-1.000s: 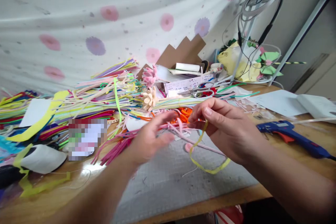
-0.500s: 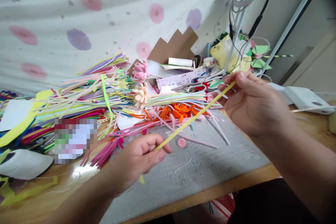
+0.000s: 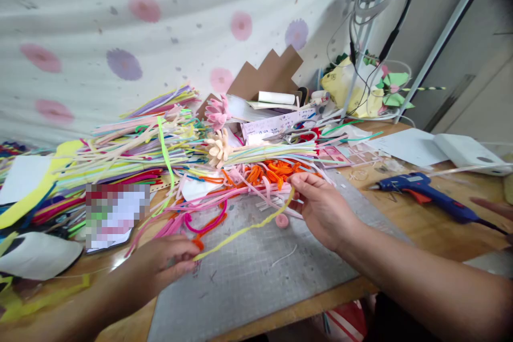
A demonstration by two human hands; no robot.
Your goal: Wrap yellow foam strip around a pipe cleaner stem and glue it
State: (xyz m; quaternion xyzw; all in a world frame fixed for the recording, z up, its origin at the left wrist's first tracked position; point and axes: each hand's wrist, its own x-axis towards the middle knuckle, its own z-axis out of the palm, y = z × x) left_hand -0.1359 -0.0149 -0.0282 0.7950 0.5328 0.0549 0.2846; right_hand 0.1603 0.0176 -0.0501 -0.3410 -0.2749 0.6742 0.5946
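Note:
A yellow pipe cleaner [image 3: 248,227] stretches in a slack, wavy curve between my two hands, above the grey cutting mat. My left hand [image 3: 170,259] pinches its lower end between thumb and fingers. At the upper end, my right hand [image 3: 323,208] grips it with the fingertips, beside the orange bundle. Close to the left fingertips are an orange pipe cleaner [image 3: 212,228] and a magenta loop [image 3: 218,219]; I cannot tell whether the left fingers touch the orange one. A small pink coil [image 3: 281,220] lies on the mat below the right fingers.
Bundled pipe cleaners [image 3: 120,155] heap up at the back left. A cream flower [image 3: 218,148] and a pink flower [image 3: 217,112] stand among them. On the right lie a blue glue gun [image 3: 428,195] and a white device [image 3: 473,154]. Another person's fingers [image 3: 491,207] show at the right edge.
The yellow pipe cleaner went from straight and taut to slack and wavy. My right hand came down and left, uncovering the glue gun; my left hand shifted left and slightly down.

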